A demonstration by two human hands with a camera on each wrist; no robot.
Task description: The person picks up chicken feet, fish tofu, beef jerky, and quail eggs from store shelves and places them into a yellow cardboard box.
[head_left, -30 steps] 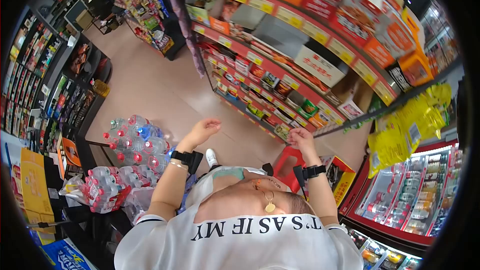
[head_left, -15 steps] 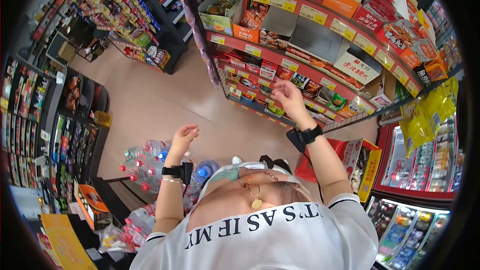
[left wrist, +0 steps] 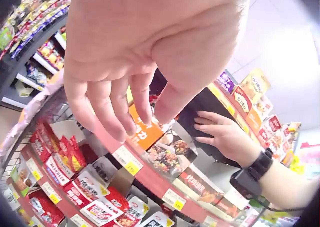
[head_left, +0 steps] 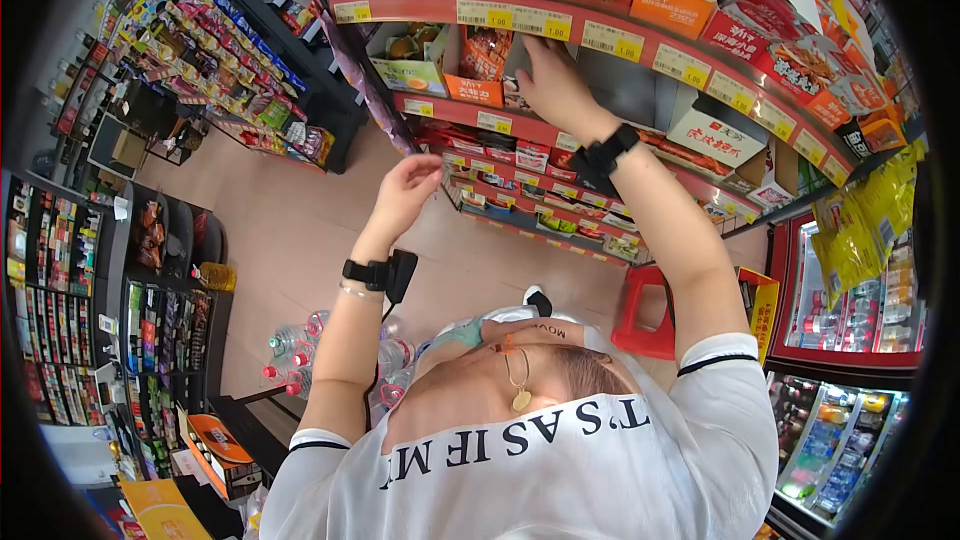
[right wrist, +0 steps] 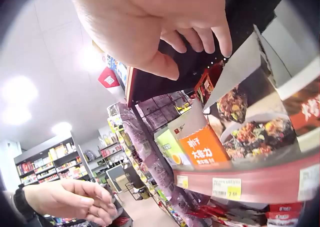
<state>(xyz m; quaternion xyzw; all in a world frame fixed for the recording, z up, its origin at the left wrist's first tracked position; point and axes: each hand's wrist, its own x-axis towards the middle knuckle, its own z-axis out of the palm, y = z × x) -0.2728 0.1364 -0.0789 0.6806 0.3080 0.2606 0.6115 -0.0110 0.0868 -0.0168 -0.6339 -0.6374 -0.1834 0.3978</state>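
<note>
My right hand [head_left: 555,88] reaches over an upper shelf. In the right wrist view the same hand [right wrist: 160,29] hangs above an open display box [right wrist: 255,132] printed with dark, topped food pieces, its fingers bent loosely and nothing between them. Beside that box stands an orange-fronted box [right wrist: 202,149] with red packets [right wrist: 210,84] upright in it. My left hand [head_left: 405,198] hovers in front of the shelf's left end, fingers softly curved and holding nothing. From the left wrist, this hand [left wrist: 155,42] overlaps the orange box in view.
Red shelf edges [head_left: 700,70] with price tags run across the front. Bottles [head_left: 290,365] stand on the floor at left, near a dark counter [head_left: 160,310]. A red plastic stool [head_left: 645,315] and drinks fridges [head_left: 850,290] are at right. Yellow bags [head_left: 865,225] hang by the shelf.
My right hand has risen from low in front of the body up to the upper shelf. The left hand has also moved up towards the shelf. The body has come closer to it.
</note>
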